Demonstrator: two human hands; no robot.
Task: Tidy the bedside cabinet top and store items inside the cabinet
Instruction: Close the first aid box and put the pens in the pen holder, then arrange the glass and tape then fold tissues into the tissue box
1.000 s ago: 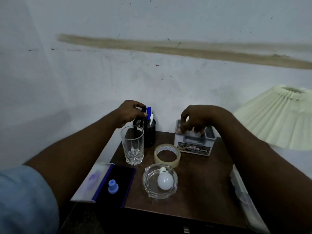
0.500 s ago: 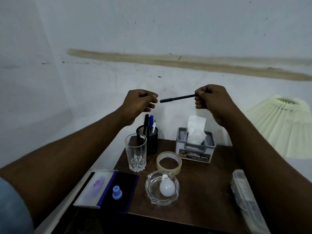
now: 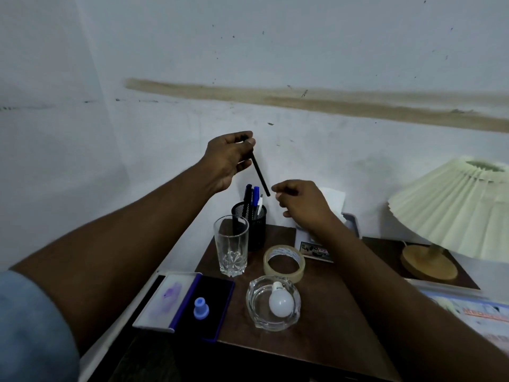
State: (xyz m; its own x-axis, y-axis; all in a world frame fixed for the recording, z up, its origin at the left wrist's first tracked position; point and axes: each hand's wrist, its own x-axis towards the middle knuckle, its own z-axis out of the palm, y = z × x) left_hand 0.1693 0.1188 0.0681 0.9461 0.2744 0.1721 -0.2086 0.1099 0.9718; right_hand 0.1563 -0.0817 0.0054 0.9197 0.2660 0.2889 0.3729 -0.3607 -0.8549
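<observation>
Passed from the right hand (image 3: 298,204), now loosely curled, pen (image 3: 260,176) hangs pinched by left hand (image 3: 228,159).

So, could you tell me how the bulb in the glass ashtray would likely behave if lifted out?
The bulb looks small and probably light. Its round, smooth shell may be slippery and apt to roll once out of the ashtray. It is likely fragile, so a gentle grip seems wise.

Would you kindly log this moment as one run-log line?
left hand: holds slim black pen tilted | right hand: empty, beside pen tip | black mesh pen cup: below pen | cabinet top: cluttered
</observation>
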